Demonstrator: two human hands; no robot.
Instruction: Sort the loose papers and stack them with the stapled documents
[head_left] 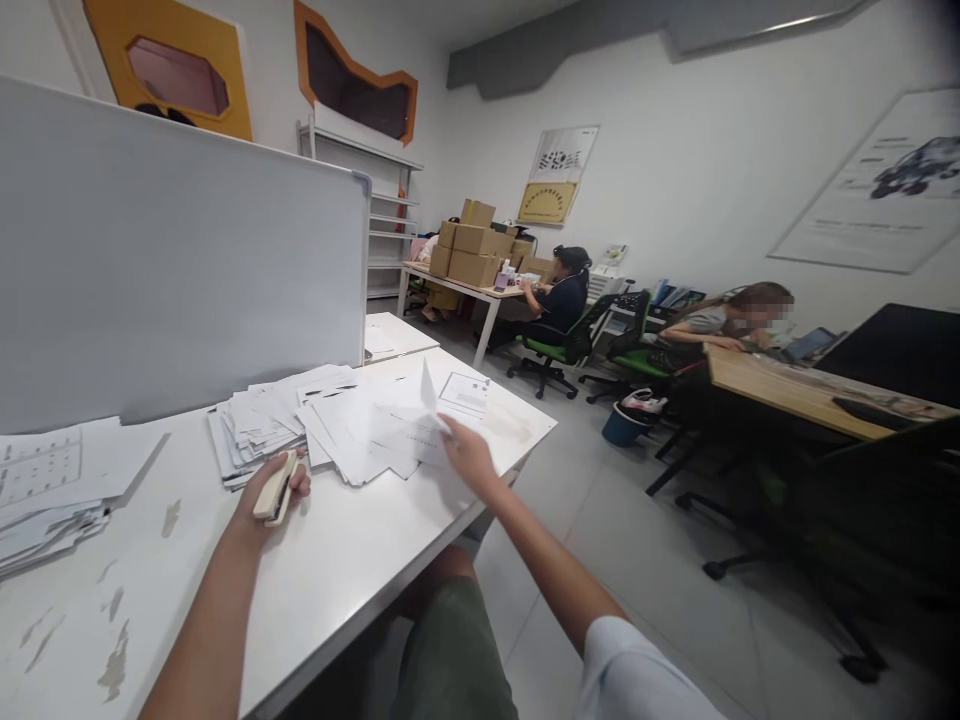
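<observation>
In my left hand (286, 482) is a cream-coloured stapler (274, 488), its fingers wrapped round it just above the table. My right hand (469, 452) is out at the right part of the table, pinching a white paper sheet (428, 388) whose edge stands up, blurred. Under and beside that hand lies a printed sheet (463, 396) with a framed block of text. Between my hands, loose papers (356, 435) are spread over one another. Behind the stapler sits an untidy pile of papers (259, 415).
Another paper stack (52, 500) lies at the left of the white table (330, 580). A grey partition (180, 260) rises along its back. Co-workers sit at farther desks, one near cardboard boxes (472, 255). A blue bin (630, 422) stands on the floor at right.
</observation>
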